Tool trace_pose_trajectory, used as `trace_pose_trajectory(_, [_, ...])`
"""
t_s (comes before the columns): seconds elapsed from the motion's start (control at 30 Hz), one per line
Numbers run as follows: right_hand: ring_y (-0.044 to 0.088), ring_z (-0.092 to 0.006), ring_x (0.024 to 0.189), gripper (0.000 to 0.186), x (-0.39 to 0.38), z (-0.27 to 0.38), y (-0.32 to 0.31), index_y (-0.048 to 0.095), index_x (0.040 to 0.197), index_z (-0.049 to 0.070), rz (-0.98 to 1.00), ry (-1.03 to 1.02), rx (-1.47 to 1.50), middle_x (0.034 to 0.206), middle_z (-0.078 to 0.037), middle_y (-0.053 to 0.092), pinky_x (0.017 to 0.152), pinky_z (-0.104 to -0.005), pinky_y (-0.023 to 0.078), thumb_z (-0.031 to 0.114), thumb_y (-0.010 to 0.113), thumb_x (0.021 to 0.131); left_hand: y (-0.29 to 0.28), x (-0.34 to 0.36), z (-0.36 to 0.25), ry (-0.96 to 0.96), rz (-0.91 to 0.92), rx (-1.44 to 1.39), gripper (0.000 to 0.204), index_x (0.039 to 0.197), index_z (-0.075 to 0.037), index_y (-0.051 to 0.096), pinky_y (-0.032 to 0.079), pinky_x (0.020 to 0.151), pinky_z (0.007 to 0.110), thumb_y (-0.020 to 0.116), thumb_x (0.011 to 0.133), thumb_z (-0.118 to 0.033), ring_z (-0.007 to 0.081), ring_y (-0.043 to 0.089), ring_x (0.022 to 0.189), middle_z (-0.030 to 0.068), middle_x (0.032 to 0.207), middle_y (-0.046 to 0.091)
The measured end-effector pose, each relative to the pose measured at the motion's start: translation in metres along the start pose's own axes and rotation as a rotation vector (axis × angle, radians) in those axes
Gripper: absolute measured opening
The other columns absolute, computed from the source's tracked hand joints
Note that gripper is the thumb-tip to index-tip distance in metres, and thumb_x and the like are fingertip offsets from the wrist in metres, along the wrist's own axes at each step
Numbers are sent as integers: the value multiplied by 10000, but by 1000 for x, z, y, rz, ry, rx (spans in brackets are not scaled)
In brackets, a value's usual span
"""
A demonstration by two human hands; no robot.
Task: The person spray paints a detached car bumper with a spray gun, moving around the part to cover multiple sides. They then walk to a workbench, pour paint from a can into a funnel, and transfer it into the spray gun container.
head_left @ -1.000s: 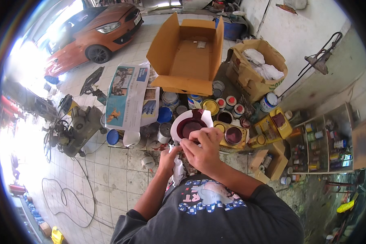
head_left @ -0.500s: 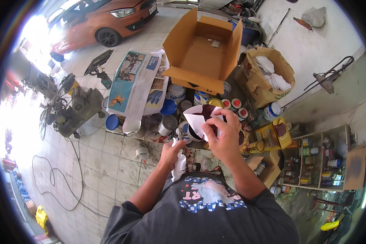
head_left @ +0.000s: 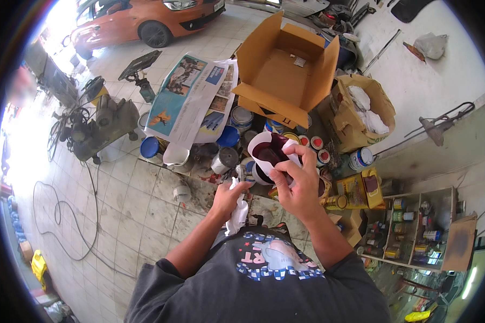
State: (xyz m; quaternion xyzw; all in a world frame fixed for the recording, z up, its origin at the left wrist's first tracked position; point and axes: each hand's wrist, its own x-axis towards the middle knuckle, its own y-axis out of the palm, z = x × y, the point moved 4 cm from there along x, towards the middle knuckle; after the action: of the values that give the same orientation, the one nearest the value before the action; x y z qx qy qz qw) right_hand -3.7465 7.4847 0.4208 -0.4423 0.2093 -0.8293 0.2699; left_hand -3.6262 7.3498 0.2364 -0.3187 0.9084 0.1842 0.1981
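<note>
My right hand [head_left: 298,183] pinches the rim of a white paper cone [head_left: 265,155] between thumb and fingers. Dark red coats the inside of the cone. Just beneath it shows part of a dark round cup [head_left: 260,175], mostly hidden by the paper and my fingers. My left hand [head_left: 227,202] is closed round a crumpled white cloth or tissue [head_left: 236,215] that hangs below the fist. A small silver metal part [head_left: 241,172] stands right above my left thumb; whether that hand grips it too, I cannot tell.
Paint cans [head_left: 224,160] crowd the low surface ahead. Beyond them stand an open cardboard box [head_left: 277,70], newspaper sheets [head_left: 178,102] and a bag of white scraps [head_left: 355,118]. At right are a yellow jug [head_left: 373,188] and a shelf [head_left: 409,229]; at left, a compressor [head_left: 99,129] and floor hose [head_left: 64,202].
The paper cone is opened wider, showing more of its dark red inside. My right hand keeps its pinch on the rim. The view has shifted slightly.
</note>
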Motion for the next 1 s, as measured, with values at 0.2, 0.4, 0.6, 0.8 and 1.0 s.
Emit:
trace_pose_trajectory(0.2, [580,-346,1061,142,7,7,-5,703,899,62,31,-24,-15,1177,-164,568,916,-418,480,175,790,887,-7,0,-3,-37,18,109,339,856,-11,744,312,477,297,762,862,-350,77,450,508,-9,650,597])
trace_pose_trajectory(0.4, [582,-328,1041,146,22,11,-13,699,887,59,68,-56,-22,1175,-146,578,889,-403,483,171,792,883,-8,2,-7,-36,67,186,326,870,-1,748,424,592,306,715,893,-325,108,561,656,32,766,681])
trace_pose_trajectory(0.6, [590,-313,1022,149,35,17,-26,686,878,50,84,-71,-31,1178,-143,582,875,-386,486,155,792,883,-6,4,-6,-93,59,117,338,920,22,732,430,579,316,740,873,-313,118,574,652,44,778,677])
trace_pose_trajectory(0.8, [594,-303,1009,155,48,21,-37,681,881,39,94,-69,-28,1176,-141,584,874,-379,486,153,785,896,-7,11,-3,-126,62,126,325,913,27,730,444,572,301,746,876,-296,122,593,627,57,784,694])
trace_pose_trajectory(1.0, [603,-328,1016,129,60,27,-46,707,868,62,58,-106,-47,1142,-136,607,838,-397,506,142,809,860,-5,17,1,-129,96,98,302,919,26,735,460,556,295,733,885,-274,134,614,617,81,798,717])
